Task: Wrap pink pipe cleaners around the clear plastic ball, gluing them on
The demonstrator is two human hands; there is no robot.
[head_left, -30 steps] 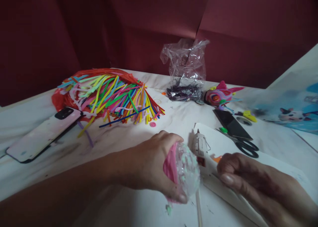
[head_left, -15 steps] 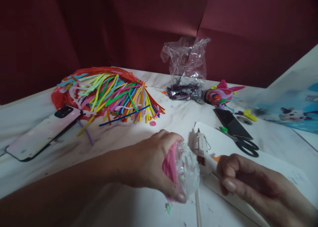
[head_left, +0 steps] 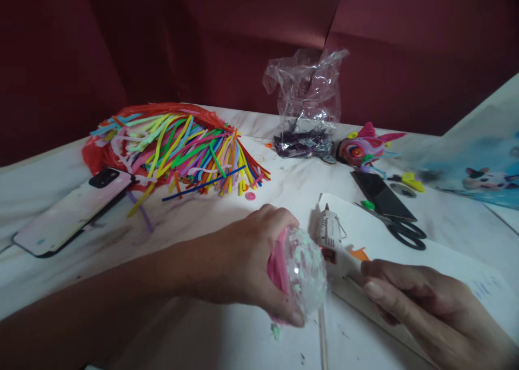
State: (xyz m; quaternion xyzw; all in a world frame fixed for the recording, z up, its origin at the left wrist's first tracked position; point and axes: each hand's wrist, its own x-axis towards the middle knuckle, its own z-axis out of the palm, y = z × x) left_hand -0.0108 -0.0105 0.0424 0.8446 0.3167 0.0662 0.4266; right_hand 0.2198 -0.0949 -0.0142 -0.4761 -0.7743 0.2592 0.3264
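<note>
L hand grips round pink ball in shiny clear wrap near table's front edge. R hand, fingers curled, holds white glue gun just beside it.

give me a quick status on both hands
Left hand shut on pink glitter ball. Right hand curled beside glue gun, grip unclear. Nothing between them.

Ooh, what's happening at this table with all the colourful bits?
A person is doing craft work. Their left hand grips a clear ball with pink material inside. Their right hand rests by a glue gun lying on a white sheet; whether it grips the gun is unclear. Farther back lie a heap of bright strips, a phone, scissors and a plastic bag.
</note>
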